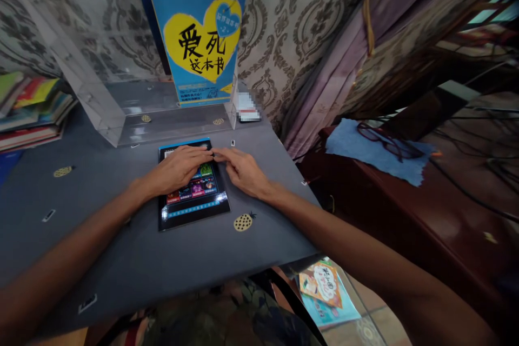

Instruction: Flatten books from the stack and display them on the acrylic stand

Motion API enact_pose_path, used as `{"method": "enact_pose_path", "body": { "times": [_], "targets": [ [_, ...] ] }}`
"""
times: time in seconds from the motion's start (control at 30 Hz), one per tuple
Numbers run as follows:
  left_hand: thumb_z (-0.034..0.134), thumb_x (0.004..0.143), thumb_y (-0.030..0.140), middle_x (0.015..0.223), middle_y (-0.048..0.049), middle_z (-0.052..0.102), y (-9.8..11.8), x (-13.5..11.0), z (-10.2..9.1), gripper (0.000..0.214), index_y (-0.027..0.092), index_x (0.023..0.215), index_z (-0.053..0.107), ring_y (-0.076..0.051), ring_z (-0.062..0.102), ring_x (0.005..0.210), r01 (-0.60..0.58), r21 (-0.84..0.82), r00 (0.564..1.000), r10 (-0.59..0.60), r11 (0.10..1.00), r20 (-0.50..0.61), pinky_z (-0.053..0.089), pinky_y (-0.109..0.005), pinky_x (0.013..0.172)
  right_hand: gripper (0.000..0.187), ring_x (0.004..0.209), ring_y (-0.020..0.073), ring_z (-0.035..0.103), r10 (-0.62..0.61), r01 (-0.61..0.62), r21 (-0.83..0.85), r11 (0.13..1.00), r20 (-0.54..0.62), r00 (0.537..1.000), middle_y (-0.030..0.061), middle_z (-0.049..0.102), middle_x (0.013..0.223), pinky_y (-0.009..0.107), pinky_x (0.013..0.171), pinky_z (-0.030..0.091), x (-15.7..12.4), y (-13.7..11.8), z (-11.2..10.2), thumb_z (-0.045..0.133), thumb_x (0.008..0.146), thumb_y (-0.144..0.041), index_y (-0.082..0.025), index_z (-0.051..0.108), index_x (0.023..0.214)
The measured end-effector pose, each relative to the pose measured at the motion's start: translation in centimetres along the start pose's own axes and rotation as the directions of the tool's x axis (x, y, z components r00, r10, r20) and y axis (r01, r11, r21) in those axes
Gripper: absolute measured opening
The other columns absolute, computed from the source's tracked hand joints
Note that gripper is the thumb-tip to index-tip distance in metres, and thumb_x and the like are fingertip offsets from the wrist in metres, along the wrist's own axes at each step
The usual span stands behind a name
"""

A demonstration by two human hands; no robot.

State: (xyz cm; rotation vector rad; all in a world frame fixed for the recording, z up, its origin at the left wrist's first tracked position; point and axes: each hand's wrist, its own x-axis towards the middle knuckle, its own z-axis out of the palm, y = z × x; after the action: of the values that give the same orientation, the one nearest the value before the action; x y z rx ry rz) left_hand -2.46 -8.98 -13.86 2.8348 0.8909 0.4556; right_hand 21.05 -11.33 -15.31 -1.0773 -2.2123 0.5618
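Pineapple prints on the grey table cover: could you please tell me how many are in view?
4 pineapple prints: one near the left edge, one off the dark book's lower right corner, two beneath the clear stand. More may be hidden under the book.

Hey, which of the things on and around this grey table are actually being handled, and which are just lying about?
In hand: dark book lying flat on the grey table, left hand on its cover, right hand at its right edge.
Lying about: blue book upright in the clear stand, stack of books at left, blue cloth with glasses, book on the floor.
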Motion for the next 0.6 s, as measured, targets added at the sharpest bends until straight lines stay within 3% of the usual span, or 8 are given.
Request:
{"method": "enact_pose_path", "body": {
  "times": [0.27,0.6],
  "targets": [
    [0.038,0.099,0.016,0.138,-0.0084,0.064,2.2,-0.9,-0.2,0.04,0.02,0.132,0.06,-0.023,0.055,0.133,-0.052,-0.021,0.999,0.052,0.998,-0.003,0.045,-0.049,0.109,0.061,0.1,0.021,0.064,-0.038,0.038,-0.016,0.999,0.037,0.999,0.0021,0.073,0.108,0.038,0.092,0.054,-1.7,-1.1,-0.5,0.041,0.082,0.003,-0.026,0.057,0.134],
    [0.037,0.101,0.018,0.138,-0.0075,0.064,5.5,-2.4,-0.4,0.04,0.022,0.133,0.06,-0.024,0.054,0.134,-0.053,-0.057,0.997,0.056,0.997,0.049,0.043,-0.049,0.111,0.059,0.103,0.0212,0.063,-0.147,0.147,0.005,0.989,0.05,0.988,0.0049,0.072,0.109,0.039,0.094,0.053,-4.9,-2.2,-1.0,0.04,0.085,0.001,-0.022,0.055,0.137]
  ]
}}
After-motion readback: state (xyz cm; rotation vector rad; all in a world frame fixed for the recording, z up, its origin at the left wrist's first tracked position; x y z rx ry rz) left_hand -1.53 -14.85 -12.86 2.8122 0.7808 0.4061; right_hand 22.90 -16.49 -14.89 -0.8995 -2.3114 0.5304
